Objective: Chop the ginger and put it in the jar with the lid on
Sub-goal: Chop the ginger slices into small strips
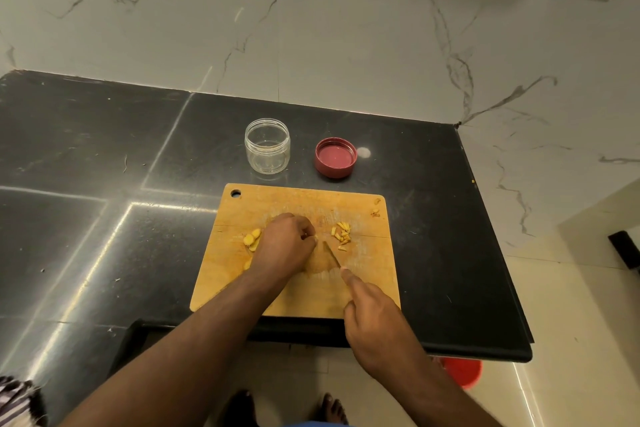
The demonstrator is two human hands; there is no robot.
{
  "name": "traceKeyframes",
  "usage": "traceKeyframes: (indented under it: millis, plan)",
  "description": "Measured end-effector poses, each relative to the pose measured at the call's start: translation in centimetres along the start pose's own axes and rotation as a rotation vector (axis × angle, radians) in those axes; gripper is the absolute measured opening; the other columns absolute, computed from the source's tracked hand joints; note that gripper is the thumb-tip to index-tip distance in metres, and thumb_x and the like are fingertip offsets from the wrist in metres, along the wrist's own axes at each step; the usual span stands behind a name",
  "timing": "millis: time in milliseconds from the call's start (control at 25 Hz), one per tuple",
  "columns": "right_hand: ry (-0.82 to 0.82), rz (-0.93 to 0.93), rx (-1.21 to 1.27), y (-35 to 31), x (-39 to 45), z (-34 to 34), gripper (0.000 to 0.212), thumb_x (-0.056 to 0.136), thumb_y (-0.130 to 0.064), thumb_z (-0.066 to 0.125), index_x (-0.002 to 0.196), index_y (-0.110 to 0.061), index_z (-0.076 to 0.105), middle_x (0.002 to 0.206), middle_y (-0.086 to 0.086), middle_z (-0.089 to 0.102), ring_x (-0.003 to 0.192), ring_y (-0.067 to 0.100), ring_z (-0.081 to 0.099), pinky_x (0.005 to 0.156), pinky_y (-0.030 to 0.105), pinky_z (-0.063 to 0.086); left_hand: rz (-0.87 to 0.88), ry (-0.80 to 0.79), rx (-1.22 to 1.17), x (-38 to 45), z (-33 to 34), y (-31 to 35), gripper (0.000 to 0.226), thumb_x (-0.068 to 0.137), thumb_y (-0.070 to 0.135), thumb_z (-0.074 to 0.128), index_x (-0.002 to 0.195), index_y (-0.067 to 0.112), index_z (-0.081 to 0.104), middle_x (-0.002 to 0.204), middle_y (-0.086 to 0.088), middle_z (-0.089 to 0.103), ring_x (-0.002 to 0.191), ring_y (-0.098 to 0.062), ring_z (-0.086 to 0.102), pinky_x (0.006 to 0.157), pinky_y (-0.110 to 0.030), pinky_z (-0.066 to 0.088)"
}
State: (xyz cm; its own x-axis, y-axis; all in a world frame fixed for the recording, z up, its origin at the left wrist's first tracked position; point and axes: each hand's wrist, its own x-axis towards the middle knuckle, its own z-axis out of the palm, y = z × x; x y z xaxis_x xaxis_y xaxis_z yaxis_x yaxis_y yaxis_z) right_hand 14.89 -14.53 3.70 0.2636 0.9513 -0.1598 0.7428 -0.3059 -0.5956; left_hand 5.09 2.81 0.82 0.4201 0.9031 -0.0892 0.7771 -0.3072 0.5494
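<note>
Ginger pieces [252, 240] are lying in a small pale-yellow heap on the left part of the wooden chopping board [367, 288], partly tucked under the person's left hand [284, 246]. That hand is resting knuckles-up on the middle of the board, its fingers curling down and inward at the blade's far end; what they are pinching there is too small and shadowed to tell. The right hand [375, 319] is gripping the knife [332, 255], fingers wrapping the handle out of sight beneath the palm, the forefinger stretching straight along the spine. The blade is slanting up and to the left toward the other hand's fingertips.

Just right of the blade, the chopped slivers [343, 235] are sitting in a loose scatter, and a few brownish scraps [375, 212] are lying near the board's far right corner.

Beyond the board, on the black countertop [104, 149], the clear jar [267, 146] is standing upright and open. Its red lid [335, 157] is lying upside down just to the right, apart from it. Below the counter's edge, a red bucket [462, 373] is showing on the pale floor.
</note>
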Motion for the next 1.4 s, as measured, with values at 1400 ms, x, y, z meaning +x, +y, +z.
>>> traceKeyframes:
  millis: [1400]
  plan:
    - [0.025,-0.015,0.026,-0.1,-0.3,-0.4,0.050,0.103,-0.023,0.035,0.152,-0.027,0.028,0.125,-0.009,0.049,0.101,0.007,0.051,0.085,0.016,0.044,-0.039,-0.074,-0.070,-0.1,-0.2,-0.8,0.028,0.089,0.022,0.073,0.116,0.018,0.073,0.112,0.002,0.071,0.091,-0.006,0.056,0.079,-0.021,0.043]
